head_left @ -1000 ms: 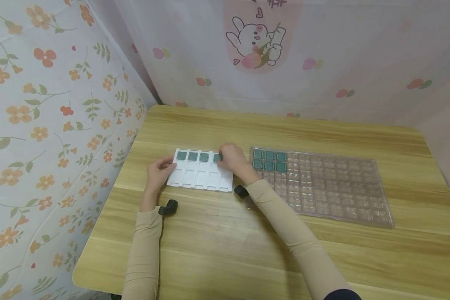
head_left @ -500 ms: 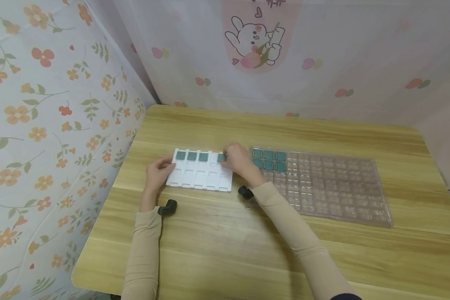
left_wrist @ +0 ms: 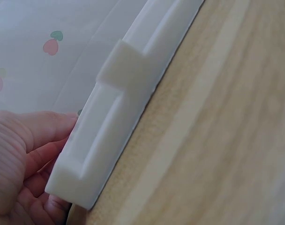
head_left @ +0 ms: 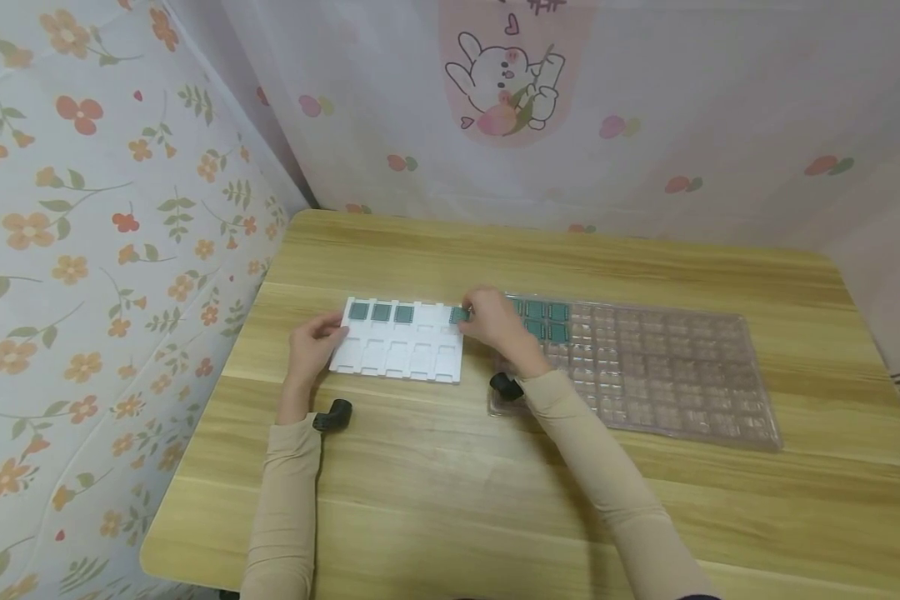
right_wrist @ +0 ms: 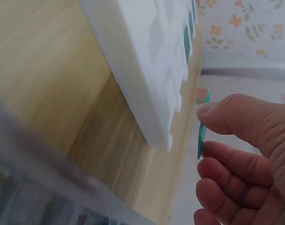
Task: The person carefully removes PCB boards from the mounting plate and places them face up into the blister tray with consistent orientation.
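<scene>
A white plastic tray point(head_left: 396, 357) with shallow pockets lies on the table. My left hand point(head_left: 311, 350) grips its left end; in the left wrist view the thumb is at the white edge with the fingers curled below it. Three small green circuit boards point(head_left: 381, 312) sit in the tray's far row. Another green circuit board point(right_wrist: 203, 133) is pinched by its edges between the thumb and a finger of my right hand point(head_left: 498, 325). It is raised at the tray's far right corner, seen nearly edge-on in the right wrist view.
Right of the white tray lies a large clear plastic tray point(head_left: 682, 367) with many pockets. Several green boards point(head_left: 558, 322) fill its far left corner, partly behind my right hand. Printed curtains point(head_left: 390, 75) hang behind and left of the wooden table point(head_left: 420, 467).
My right hand has lifted the fourth green circuit board out of the far row and carried it right to the white tray's corner. The left hand stays on the tray.
</scene>
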The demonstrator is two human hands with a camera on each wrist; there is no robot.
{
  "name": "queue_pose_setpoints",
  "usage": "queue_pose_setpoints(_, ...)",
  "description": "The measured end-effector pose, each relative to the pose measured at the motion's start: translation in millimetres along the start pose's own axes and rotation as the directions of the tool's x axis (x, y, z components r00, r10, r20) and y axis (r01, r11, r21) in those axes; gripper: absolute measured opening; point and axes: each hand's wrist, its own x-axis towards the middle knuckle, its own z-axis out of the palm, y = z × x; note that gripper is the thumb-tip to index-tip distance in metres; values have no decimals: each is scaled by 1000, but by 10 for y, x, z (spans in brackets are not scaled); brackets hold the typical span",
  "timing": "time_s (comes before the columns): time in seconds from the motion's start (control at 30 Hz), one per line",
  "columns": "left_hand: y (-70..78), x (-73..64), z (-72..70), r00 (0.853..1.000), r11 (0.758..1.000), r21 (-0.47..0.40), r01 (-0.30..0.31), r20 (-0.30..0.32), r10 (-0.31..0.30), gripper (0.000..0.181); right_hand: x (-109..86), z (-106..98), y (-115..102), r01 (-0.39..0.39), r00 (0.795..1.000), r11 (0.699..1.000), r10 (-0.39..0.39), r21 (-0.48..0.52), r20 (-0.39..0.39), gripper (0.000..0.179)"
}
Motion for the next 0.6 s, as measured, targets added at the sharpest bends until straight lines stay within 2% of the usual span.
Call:
queue_pose_setpoints(0.37,-2,-15,-4,1000,1000,16,13,9,-13,30,-174,-100,107,9,999,999,-7,43,-34,26)
queue_pose_setpoints(0.6,11,-5,-5,1000,1000,8,15,7,-15,30,-260,-158,183,-9,999,1000,10,30,-49,25)
